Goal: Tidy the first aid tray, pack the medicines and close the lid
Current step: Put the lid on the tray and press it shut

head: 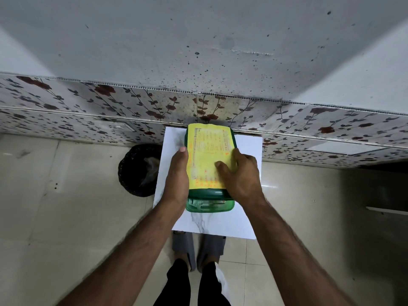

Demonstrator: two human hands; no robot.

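Note:
A green translucent first aid box (209, 205) stands on a small white marble-patterned table (212, 224). Its dark green lid (207, 193), covered by a yellow printed label (209, 151), lies on top of the box. My left hand (176, 177) grips the lid's left edge, thumb pointing away from me. My right hand (240, 175) lies flat on the lid's right side, fingers spread over the yellow label. Through the front wall of the box some contents show dimly; I cannot make out the medicines.
A black mesh waste bin (139, 171) stands on the floor left of the table. A wall with floral tiles (88, 111) runs just behind the table. My feet in grey slippers (198, 246) stand on the beige floor tiles below the table's near edge.

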